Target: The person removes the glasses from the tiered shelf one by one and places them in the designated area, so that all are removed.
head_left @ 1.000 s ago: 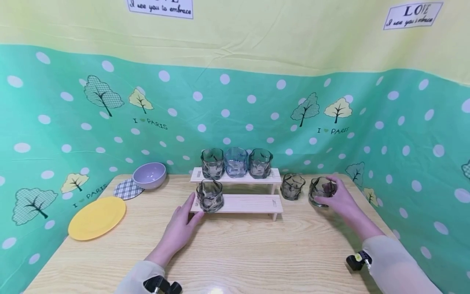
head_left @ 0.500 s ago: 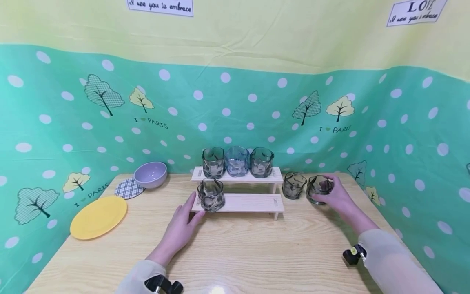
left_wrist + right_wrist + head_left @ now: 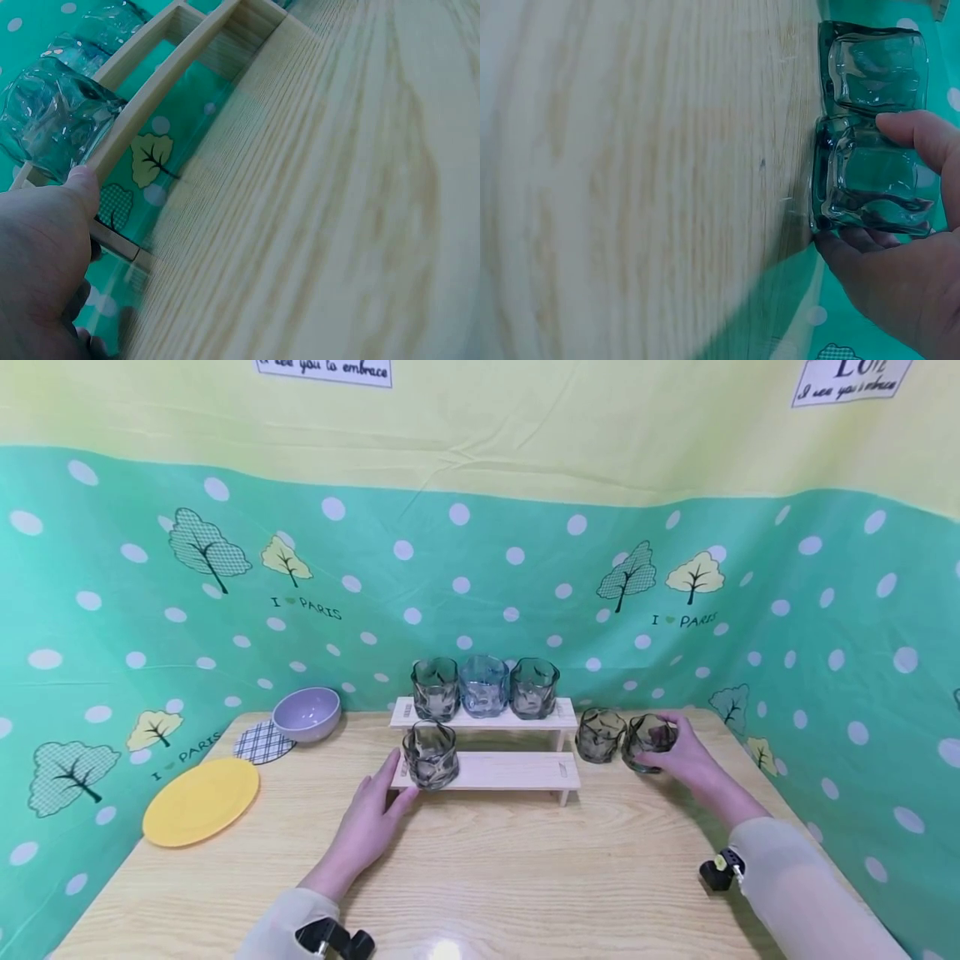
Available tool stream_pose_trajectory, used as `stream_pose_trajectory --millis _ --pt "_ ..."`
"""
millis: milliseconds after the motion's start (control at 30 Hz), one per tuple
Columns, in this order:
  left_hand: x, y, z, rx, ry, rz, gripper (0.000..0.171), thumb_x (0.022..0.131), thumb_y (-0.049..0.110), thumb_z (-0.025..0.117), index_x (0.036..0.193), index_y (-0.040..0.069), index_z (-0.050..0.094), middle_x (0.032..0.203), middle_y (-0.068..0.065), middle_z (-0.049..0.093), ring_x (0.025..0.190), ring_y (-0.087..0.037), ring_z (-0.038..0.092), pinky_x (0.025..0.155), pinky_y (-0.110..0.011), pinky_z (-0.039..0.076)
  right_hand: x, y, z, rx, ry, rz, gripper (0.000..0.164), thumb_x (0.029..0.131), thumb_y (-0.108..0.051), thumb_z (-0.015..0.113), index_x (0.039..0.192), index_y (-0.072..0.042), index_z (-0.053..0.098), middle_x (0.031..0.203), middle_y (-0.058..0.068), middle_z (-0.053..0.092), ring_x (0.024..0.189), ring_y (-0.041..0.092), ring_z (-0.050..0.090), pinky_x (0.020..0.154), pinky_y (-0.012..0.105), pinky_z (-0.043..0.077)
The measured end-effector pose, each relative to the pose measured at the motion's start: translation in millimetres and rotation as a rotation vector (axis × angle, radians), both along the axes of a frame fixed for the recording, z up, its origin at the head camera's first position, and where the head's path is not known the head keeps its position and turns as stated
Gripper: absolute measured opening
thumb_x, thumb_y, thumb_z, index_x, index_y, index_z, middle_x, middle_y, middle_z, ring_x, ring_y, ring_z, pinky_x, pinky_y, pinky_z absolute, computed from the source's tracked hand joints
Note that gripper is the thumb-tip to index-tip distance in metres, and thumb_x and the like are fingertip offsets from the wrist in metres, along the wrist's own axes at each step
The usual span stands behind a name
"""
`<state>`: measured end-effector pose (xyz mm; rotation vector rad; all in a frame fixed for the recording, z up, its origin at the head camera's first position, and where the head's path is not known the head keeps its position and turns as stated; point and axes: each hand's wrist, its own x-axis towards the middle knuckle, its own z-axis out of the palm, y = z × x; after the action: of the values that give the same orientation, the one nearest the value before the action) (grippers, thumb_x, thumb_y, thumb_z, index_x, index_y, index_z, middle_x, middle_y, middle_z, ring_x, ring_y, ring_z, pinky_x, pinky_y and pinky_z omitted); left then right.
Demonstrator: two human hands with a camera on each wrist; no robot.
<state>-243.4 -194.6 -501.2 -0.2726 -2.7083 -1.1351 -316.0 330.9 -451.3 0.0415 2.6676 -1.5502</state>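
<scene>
My right hand [image 3: 688,757] holds a smoky drinking glass [image 3: 647,745] with wavy sides, thumb on its near side, at the table's right back. In the right wrist view this glass [image 3: 877,176] stands against a second glass [image 3: 877,71]. At the left end of the lower tier of a pale wooden rack [image 3: 517,772], my left hand [image 3: 369,817] grips the board. Its thumb lies on the board's front edge in the left wrist view, close to a glass [image 3: 56,120]; the other fingertips are partly hidden. That glass [image 3: 431,758] stands on the lower tier.
On the upper tier [image 3: 566,717] stand two smoky glasses, with a bluish glass [image 3: 484,687] between them. A purple bowl [image 3: 306,714], a checked round mat [image 3: 261,743] and a yellow plate [image 3: 201,802] lie at the left. A polka-dot cloth [image 3: 465,560] encloses the table's back and sides.
My right hand has slid its glass left along the table until it meets the neighbouring glass. The left hand has stayed at the rack's end.
</scene>
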Motion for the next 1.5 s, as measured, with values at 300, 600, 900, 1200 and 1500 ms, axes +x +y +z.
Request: stream_pose_trajectory --millis 300,600,900,1200,1500 --pt "0.1 1.1 3.1 0.010 0.010 -0.006 0.078 0.114 0.036 0.063 0.175 0.004 0.026 0.172 -0.024 0.039 0.158 -0.047 0.037 0.136 -0.061 0.013 -1.1 0.4 1.2 0.007 0.005 0.022 0.110 0.098 -0.010 0.084 0.174 -0.001 0.004 0.166 0.036 0.035 0.154 0.059 0.031 0.128 0.074 0.026" --pt "0.0 0.9 -0.7 0.004 0.009 -0.003 0.079 0.114 0.037 0.064 0.175 0.004 0.027 0.173 -0.023 0.038 0.157 -0.049 0.038 0.136 -0.063 0.013 2.9 1.9 3.5 0.048 -0.021 0.029 0.116 0.098 -0.017 0.086 0.176 -0.005 0.000 0.174 0.035 0.023 0.158 0.063 0.017 0.126 0.081 0.017" --pt "-1.6 0.8 -2.6 0.002 -0.014 -0.005 0.079 0.114 0.037 0.064 0.176 0.006 0.025 0.172 -0.024 0.040 0.158 -0.048 0.037 0.136 -0.062 0.012 16.9 2.8 22.2 0.195 0.016 0.040 0.133 0.094 -0.039 0.090 0.176 -0.010 -0.011 0.181 0.029 -0.002 0.159 0.066 0.010 0.123 0.085 0.017" --pt "-1.2 0.4 0.8 0.002 -0.001 -0.006 0.079 0.114 0.037 0.064 0.175 0.005 0.026 0.171 -0.024 0.041 0.157 -0.047 0.039 0.136 -0.062 0.013 27.6 -15.2 50.7 0.250 0.124 0.030 0.139 0.088 -0.045 0.095 0.177 -0.009 -0.006 0.180 0.031 0.000 0.158 0.065 0.015 0.121 0.085 0.022" --pt "1.5 0.3 1.8 0.006 0.000 -0.003 0.080 0.114 0.041 0.062 0.176 0.008 0.024 0.171 -0.024 0.040 0.157 -0.049 0.038 0.136 -0.063 0.014 43.6 -41.5 68.5 0.266 0.198 0.057 0.132 0.091 -0.041 0.094 0.178 -0.009 0.000 0.182 0.027 0.007 0.156 0.065 0.024 0.121 0.081 0.031"
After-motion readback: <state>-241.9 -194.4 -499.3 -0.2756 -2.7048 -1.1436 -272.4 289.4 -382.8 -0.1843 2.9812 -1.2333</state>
